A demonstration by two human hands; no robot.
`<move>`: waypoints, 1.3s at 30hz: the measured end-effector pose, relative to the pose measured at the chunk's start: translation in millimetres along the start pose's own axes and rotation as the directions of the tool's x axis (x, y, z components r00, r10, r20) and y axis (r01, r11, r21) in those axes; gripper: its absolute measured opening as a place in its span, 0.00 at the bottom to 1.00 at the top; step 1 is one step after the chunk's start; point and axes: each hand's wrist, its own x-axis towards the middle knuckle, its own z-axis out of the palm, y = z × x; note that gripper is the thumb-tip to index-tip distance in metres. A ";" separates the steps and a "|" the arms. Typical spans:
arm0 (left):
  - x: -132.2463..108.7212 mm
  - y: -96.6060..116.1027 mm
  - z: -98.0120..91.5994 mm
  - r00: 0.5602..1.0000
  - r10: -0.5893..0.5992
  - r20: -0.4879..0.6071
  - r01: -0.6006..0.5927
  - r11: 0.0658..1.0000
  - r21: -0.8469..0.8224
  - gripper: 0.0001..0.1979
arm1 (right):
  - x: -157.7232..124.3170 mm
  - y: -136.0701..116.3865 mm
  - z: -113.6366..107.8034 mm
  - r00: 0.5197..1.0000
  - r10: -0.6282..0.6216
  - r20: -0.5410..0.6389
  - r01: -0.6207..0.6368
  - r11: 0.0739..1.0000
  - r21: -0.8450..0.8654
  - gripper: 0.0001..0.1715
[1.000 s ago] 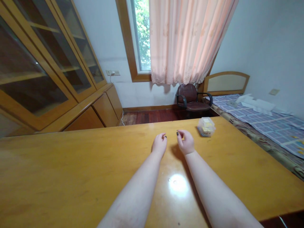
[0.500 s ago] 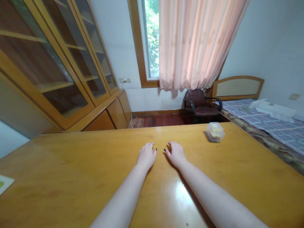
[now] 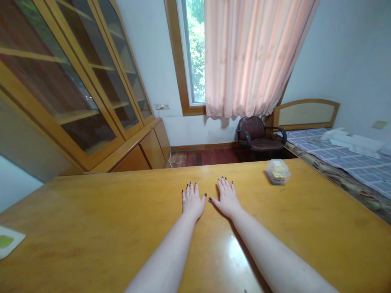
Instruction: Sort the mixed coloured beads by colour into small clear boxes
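Both your left hand (image 3: 193,204) and right hand (image 3: 228,201) lie empty, palms down, fingers spread on the table (image 3: 91,224), seemingly a resting step, while the clear box (image 3: 278,172) sits apart at the right hand's two o'clock, so reaching it would call for lifting that hand.

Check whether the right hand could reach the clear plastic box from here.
Probably yes: the right hand looks free, and only tabletop shows between it and the clear plastic box.
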 end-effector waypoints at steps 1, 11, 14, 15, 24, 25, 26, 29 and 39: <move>-0.4 0.2 -0.4 1.000 0.002 0.005 -0.002 1.000 -0.002 0.35 | 0.0 0.5 0.2 1.000 0.001 0.002 -0.001 1.000 0.001 0.50; -1.5 0.7 2.4 0.999 0.044 0.025 -0.043 0.999 -0.013 0.35 | 1.2 4.1 -0.4 0.999 -0.002 0.034 0.002 1.000 -0.020 0.51; -1.5 -0.1 3.8 0.998 0.052 0.026 -0.052 0.999 0.001 0.35 | 2.9 3.3 1.7 0.999 0.008 0.053 -0.006 1.000 -0.031 0.52; -1.4 -0.3 4.3 0.998 0.055 0.025 -0.055 0.998 0.007 0.35 | 3.6 2.8 2.3 0.998 0.012 0.068 -0.010 0.999 -0.036 0.52; -0.7 0.1 5.1 0.998 0.053 0.040 -0.054 0.998 0.022 0.36 | 6.0 -0.8 1.5 0.985 0.017 0.169 -0.007 0.998 -0.056 0.52; -0.5 0.2 5.0 0.998 0.050 0.040 -0.051 0.998 0.023 0.36 | 5.9 -0.8 1.2 0.985 0.015 0.170 -0.005 0.998 -0.056 0.52; -0.4 0.3 4.9 0.998 0.047 0.040 -0.048 0.999 0.026 0.36 | 5.7 -0.7 1.0 0.985 0.013 0.170 -0.003 0.998 -0.057 0.51; -0.3 0.8 3.9 0.998 0.044 0.042 -0.046 0.998 0.032 0.36 | 5.4 -0.4 0.5 0.986 0.013 0.169 -0.003 0.998 -0.058 0.51; -0.4 0.4 4.4 0.998 0.050 0.035 -0.051 0.998 0.043 0.36 | 5.7 -0.2 1.9 0.987 0.011 0.163 -0.001 0.998 -0.061 0.51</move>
